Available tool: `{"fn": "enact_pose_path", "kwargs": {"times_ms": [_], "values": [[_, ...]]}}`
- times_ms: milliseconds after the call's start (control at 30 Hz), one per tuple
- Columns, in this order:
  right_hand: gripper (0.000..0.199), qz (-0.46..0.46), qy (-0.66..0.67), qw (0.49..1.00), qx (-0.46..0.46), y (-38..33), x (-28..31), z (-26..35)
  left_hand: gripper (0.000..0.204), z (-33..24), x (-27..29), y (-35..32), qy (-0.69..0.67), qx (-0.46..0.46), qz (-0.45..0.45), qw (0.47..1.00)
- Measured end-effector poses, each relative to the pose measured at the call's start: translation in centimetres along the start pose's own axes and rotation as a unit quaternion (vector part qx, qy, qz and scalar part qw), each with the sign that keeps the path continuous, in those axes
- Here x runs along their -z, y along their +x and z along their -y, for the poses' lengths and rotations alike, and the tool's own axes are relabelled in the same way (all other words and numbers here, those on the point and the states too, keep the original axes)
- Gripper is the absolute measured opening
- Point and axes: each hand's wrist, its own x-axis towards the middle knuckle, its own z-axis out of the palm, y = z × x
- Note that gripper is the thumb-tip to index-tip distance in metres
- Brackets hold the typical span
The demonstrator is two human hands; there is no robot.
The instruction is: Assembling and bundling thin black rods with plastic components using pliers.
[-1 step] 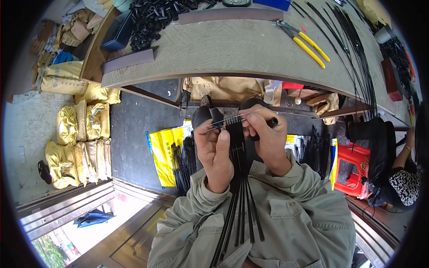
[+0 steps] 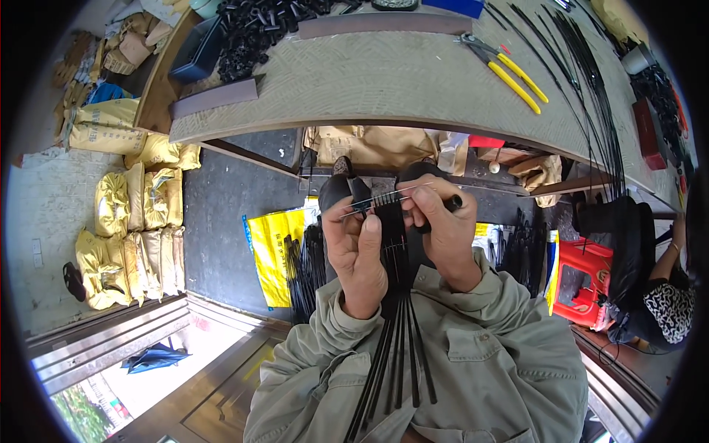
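Thin wire (image 2: 384, 198) between both hands' fingers (image 2: 427, 198)

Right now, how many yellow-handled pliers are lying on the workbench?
1. The yellow-handled pliers lie on the workbench, toward its far right, beside the long black rods. Clutter at the bench's far edge could hide another.

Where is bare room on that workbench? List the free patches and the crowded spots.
Free: the pale woven-textured workbench top between the grey flat strip and the yellow-handled pliers. Crowded: the heap of small black parts at the far left, long black rods on the right.
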Motion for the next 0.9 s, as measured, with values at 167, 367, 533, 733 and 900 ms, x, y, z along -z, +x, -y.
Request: {"fn": "enact_pose_path", "kwargs": {"times_ms": [167, 367, 533, 733, 900], "values": [[0.017, -0.037, 0.002, 0.999, 0.011, -0.4, -1.1, 0.1, 0.027, 0.1, 0.5, 0.0, 0.033, -0.021, -0.018, 0.999], [0.016, 0.089, -0.114, 0.987, 0.07, -0.7, -0.3, -1.2, 0.029, -0.7, 1.1, 0.0, 0.021, 0.0, -0.01, 1.0], [0.014, 0.119, -0.056, 0.991, -0.006, -0.8, -0.2, -0.7, 0.031, -2.6, 3.0, 1.7, -0.031, 0.115, 0.044, 0.992], [0.012, 0.12, -0.061, 0.989, -0.062, -1.2, -0.5, 0.5, 0.025, -3.6, 4.1, 2.6, 0.064, 0.072, 0.087, 0.991], [0.015, 0.092, -0.112, 0.989, 0.011, -1.5, -1.5, 0.3, 0.022, -3.3, 4.3, 2.2, 0.09, 0.05, 0.068, 0.992]]}}
